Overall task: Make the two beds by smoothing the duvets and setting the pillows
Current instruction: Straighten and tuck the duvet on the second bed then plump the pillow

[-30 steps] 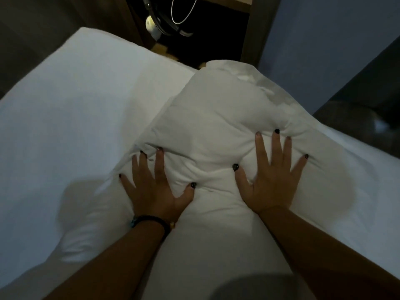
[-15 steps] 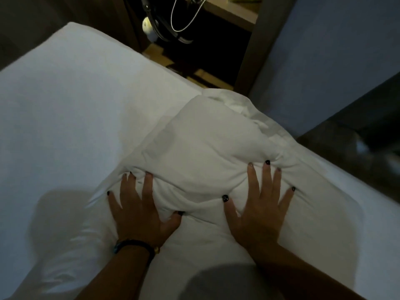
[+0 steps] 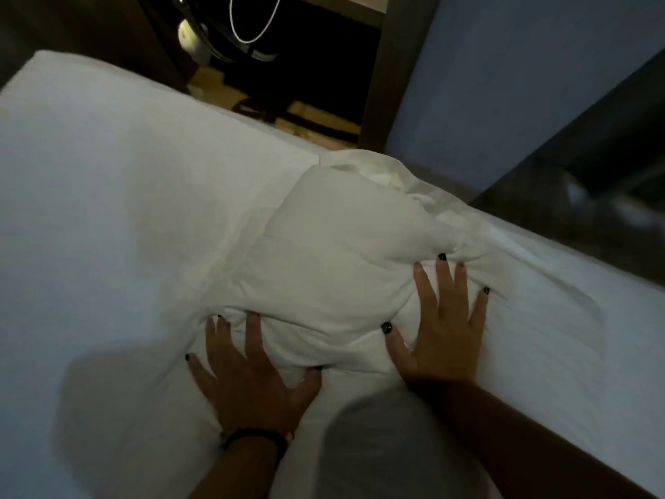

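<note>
The white bed [image 3: 108, 210] fills the left side, its sheet smooth left of the pillow [image 3: 342, 264]. The left hand [image 3: 248, 379], a dark band [image 3: 252, 439] at its wrist, presses flat on the pillow's near left edge, fingers [image 3: 253, 336] spread wide and holding nothing. The pillow lies rumpled on the bed at its far corner. The right hand [image 3: 442, 336] presses on the pillow's right part, fingers straight and splayed. Beyond the pillow hangs a white cable [image 3: 252, 37]; to its right rises a blue wall [image 3: 503, 84].
</note>
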`<state>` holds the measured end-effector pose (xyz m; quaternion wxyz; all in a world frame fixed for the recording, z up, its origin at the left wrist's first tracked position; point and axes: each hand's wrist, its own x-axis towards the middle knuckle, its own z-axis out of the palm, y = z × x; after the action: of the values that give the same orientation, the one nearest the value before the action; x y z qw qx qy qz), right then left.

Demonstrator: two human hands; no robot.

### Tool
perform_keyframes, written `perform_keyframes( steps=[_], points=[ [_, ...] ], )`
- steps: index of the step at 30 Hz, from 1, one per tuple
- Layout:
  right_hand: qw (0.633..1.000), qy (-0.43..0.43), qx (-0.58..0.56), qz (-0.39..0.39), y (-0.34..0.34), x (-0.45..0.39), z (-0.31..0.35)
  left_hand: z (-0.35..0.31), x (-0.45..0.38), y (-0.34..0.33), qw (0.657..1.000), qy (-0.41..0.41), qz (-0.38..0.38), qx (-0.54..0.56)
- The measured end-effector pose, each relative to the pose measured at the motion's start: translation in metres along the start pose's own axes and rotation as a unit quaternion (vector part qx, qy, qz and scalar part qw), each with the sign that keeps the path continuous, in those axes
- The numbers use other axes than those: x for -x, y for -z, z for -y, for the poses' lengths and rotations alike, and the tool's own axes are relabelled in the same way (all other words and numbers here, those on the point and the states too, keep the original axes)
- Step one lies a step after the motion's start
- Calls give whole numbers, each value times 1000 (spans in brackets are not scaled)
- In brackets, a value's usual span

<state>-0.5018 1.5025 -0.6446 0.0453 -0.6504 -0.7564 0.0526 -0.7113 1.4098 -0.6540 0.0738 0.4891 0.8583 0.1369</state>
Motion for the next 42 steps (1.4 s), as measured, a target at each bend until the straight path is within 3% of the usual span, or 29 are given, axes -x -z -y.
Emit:
perform_keyframes(
  steps=[9, 20, 26, 31, 34, 36, 37, 39, 42],
  points=[
    [999, 2, 3, -32, -9, -5, -1, 3, 1, -11, 1000, -19, -6, -4],
    [998, -5, 19, -66, 8, 9, 0, -2, 9, -5, 997, -23, -64, 48],
    [995, -39, 82, -41, 46, 51, 10, 1, 40, 41, 988, -28, -71, 135],
    [992, -96, 14, -79, 68, 101, 19, -9, 15, 95, 958, -19, -80, 275],
    [991, -124, -10, -56, 77, 111, 25, -50, -46, 119, 940, 8, 40, 339],
    [989, -136, -22, -45, 79, 117, 28, -72, -70, 123, 967, -37, 136, 211],
    [989, -137, -27, -41, 81, 121, 30, -77, -73, 125, 978, -75, 140, 135],
    [989, -135, -42, -31, 84, 127, 33, -80, -75, 132, 981, -166, 82, 53],
    [986, -121, -105, -46, 99, 135, 40, -68, -84, 161, 954, -288, -13, 87]
  ],
)
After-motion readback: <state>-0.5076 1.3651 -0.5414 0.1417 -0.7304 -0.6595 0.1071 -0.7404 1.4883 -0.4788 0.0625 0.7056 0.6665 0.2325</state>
